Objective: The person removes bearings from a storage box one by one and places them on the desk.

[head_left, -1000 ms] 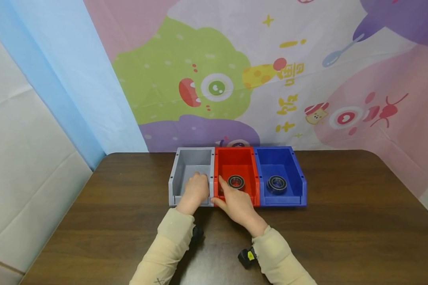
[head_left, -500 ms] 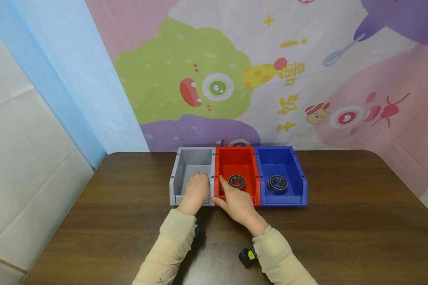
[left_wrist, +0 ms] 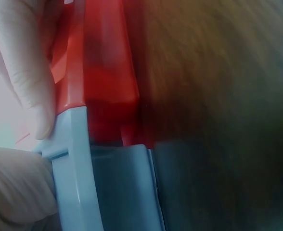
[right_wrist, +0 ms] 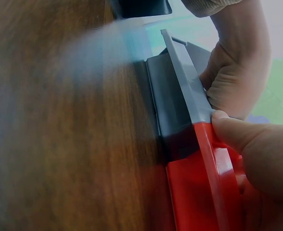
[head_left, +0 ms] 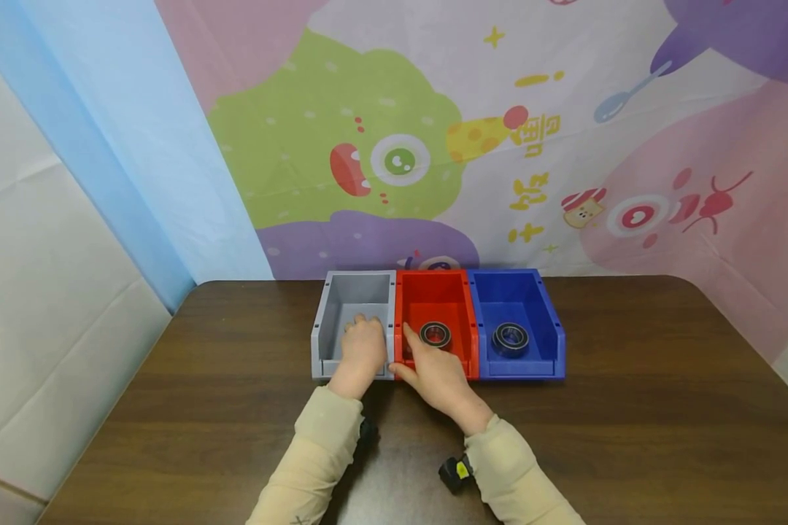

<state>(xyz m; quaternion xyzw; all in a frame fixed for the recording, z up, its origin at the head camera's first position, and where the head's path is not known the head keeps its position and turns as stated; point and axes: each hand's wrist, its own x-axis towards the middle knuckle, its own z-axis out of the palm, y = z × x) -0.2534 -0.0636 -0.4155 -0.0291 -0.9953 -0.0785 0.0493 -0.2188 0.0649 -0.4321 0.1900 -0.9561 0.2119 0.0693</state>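
My left hand (head_left: pixel 364 350) reaches into the grey bin (head_left: pixel 321 324), fingers bent downward. Its fingertips, and anything under them, are hidden in the head view. In the right wrist view, the left hand (right_wrist: pixel 237 72) is behind the grey rim. My right hand (head_left: pixel 438 378) lies over the front left part of the red bin (head_left: pixel 433 286). Its index finger points along the wall beside the grey bin. In the right wrist view, the right thumb (right_wrist: pixel 240 132) touches the rim where grey and red meet. A ball bearing (head_left: pixel 435 335) lies in the red bin, just past the right hand.
To the right stands a blue bin (head_left: pixel 507 288), flush against the red one, with a ball bearing (head_left: pixel 510 340) inside. All three bins sit on a dark wooden table (head_left: pixel 630 408) near its back edge. A printed cloth (head_left: pixel 394 109) hangs behind them.
My left hand's knuckles have shifted very slightly inside the grey bin. The right hand, the bins and both visible bearings have stayed put.
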